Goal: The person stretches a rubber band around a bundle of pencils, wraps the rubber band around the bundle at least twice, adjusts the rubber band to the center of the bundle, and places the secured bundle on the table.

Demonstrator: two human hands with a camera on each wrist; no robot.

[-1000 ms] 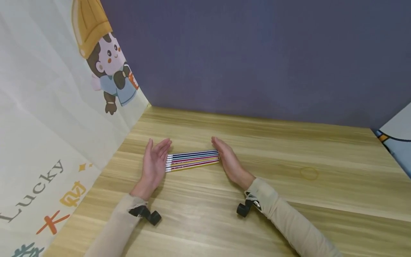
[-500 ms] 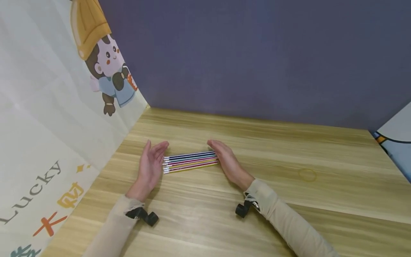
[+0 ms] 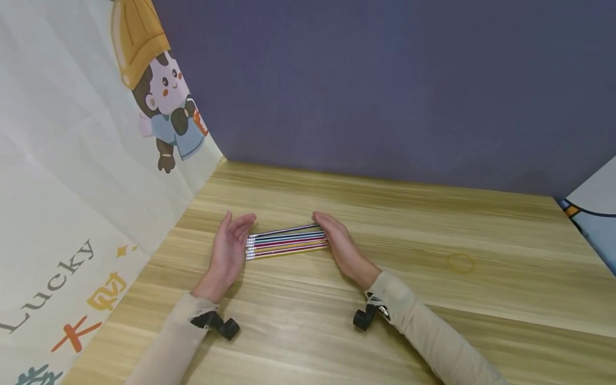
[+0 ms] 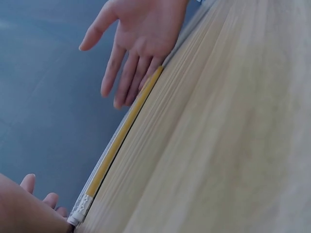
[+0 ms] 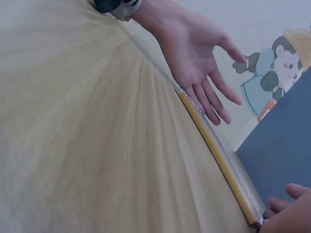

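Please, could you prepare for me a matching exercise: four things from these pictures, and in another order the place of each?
Things
1. Left hand
2. Right hand
3. Row of long, thin, multicoloured pencils
4. Thin, round, yellow ring

Places
A. On the wood-patterned tabletop, apart from the pencils
B. Beside the whitish pencil ends
C. Between the two hands
D. Beside the pencils' other ends

Right pairs: 1-B, 2-D, 3-C, 4-A

Left hand (image 3: pixel 228 251) stands edgewise at one end of the eraser-tipped pencils (image 3: pixel 287 244); right hand (image 3: pixel 343 247), fingers (image 4: pixel 126 80) extended, at the opposite end.
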